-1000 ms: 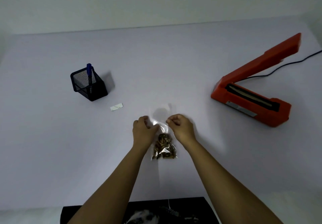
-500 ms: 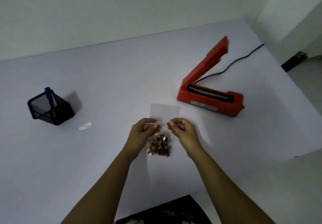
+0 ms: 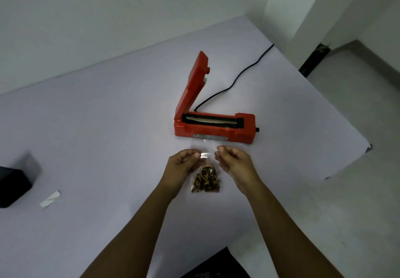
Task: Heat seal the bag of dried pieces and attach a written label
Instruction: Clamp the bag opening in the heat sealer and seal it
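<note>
A clear plastic bag of brown dried pieces hangs between my hands just above the white table. My left hand pinches the bag's left upper edge and my right hand pinches the right one. The bag's empty top reaches up to the front of the orange heat sealer. The sealer stands just beyond my hands with its lid arm raised and its sealing strip showing. A small white label strip lies on the table at the left.
A black pen holder is cut off by the left edge of the view. The sealer's black cord runs back across the table. The table's right edge drops to a grey floor. Something dark shows at the bottom edge.
My view has swung right, so the sealer now sits ahead of me. Both hands have carried the bag toward the sealer, and its top now reaches the sealer's front.
</note>
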Motion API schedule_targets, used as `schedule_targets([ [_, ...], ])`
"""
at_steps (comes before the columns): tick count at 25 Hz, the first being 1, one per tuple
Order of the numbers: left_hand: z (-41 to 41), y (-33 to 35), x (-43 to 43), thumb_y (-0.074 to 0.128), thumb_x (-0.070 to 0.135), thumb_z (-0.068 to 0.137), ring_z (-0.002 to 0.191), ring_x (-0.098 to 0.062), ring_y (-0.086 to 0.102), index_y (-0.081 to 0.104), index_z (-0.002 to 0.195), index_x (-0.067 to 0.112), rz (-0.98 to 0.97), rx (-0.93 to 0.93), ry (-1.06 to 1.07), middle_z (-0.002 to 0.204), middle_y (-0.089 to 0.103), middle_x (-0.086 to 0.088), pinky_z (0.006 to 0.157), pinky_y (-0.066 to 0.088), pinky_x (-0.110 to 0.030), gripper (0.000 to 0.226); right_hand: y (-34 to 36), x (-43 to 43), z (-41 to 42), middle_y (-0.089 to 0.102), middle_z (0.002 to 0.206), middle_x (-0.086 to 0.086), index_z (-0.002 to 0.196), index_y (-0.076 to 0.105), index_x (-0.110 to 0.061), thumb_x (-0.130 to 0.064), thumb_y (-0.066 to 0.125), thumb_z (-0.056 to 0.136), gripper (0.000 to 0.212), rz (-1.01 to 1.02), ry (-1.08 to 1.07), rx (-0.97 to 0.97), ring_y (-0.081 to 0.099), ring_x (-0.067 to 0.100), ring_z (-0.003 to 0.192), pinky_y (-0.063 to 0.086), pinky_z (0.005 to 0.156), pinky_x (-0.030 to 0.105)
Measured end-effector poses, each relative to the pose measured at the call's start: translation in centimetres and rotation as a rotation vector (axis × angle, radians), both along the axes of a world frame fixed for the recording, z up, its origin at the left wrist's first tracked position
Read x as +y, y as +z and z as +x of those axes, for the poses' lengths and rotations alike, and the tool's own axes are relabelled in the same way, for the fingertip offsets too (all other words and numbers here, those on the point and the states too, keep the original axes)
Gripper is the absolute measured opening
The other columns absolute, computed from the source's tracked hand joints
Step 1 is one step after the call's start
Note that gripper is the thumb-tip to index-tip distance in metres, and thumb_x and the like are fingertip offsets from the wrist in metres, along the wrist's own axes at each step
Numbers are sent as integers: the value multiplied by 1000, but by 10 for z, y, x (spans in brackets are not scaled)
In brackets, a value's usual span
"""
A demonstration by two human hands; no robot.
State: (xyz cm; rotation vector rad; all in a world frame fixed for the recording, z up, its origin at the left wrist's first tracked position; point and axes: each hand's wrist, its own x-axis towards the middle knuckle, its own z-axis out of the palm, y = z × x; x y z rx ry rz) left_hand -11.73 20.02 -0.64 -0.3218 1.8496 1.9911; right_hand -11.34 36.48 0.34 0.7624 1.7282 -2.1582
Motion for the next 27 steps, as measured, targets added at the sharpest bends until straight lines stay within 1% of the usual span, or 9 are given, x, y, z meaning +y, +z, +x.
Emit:
schedule_targets([
  [2, -3, 2, 4, 55, 15, 92, 88, -18, 70, 68, 102, 6, 77, -52, 45, 93, 74, -9, 71, 54, -18, 19, 2, 6, -5, 70, 89, 5, 92, 67, -13, -15, 61, 87, 8, -76, -9, -40, 68, 13, 83, 54, 68, 17],
  [4, -6, 2, 7, 55, 18, 92, 89, -19, 70, 68, 101, 6, 99, -80, 68, 93, 74, -10, 72, 55, -20, 20, 1, 10, -9, 71, 90, 6, 94, 66, -10, -16, 62, 86, 11, -70, -8, -55, 68, 13, 83, 53, 65, 15],
  [9, -6, 0, 17, 51, 21, 94, 86, -18, 70, 69, 95, 10, 54, -82, 72, 91, 74, -8, 71, 54, -21, 22, 0, 12, -15, 71, 90, 6, 95, 67, -9, -15, 62, 86, 12, -33, -45, -54, 68, 17, 86, 54, 80, 27],
  [13, -8, 0, 24, 54, 23, 93, 82, -17, 71, 71, 93, 10, 9, -60, 118, 87, 74, -8, 72, 55, -22, 22, 2, 13, -18, 72, 87, 5, 89, 67, -12, -15, 62, 87, 7, -22, -55, -30, 69, 16, 85, 55, 76, 22],
  [17, -14, 1, 29, 55, 22, 92, 79, -18, 69, 72, 91, 7, -22, -48, 155, 85, 73, -11, 76, 56, -28, 22, 5, 12, -22, 71, 86, 5, 86, 67, -15, -16, 61, 87, 6, -9, -77, -12, 68, 16, 86, 54, 78, 24],
  [22, -17, 3, 34, 54, 20, 93, 78, -18, 68, 71, 83, 13, -40, -36, 180, 82, 73, -8, 78, 55, -30, 22, 2, 9, -25, 71, 87, 6, 88, 67, -15, -18, 62, 86, 6, 74, -98, -8, 69, 19, 87, 55, 81, 30],
  [25, -20, 4, 36, 54, 21, 93, 77, -18, 68, 71, 82, 12, -73, -37, 199, 82, 73, -9, 76, 54, -29, 22, 1, 8, -27, 70, 91, 8, 91, 68, -12, -19, 62, 86, 10, 59, -103, -9, 68, 21, 88, 55, 84, 32],
  [26, -20, 4, 37, 55, 21, 93, 75, -16, 69, 72, 82, 12, -80, -42, 207, 81, 73, -9, 74, 54, -29, 22, 3, 7, -27, 71, 91, 8, 91, 68, -12, -22, 63, 86, 12, 74, -93, -8, 68, 21, 88, 55, 84, 32],
  [27, -21, 4, 37, 55, 21, 92, 73, -15, 68, 72, 80, 12, -86, -47, 213, 80, 73, -8, 73, 54, -28, 22, 4, 8, -26, 71, 89, 5, 90, 68, -13, -27, 63, 86, 16, 158, -63, 1, 68, 18, 86, 55, 81, 29],
])
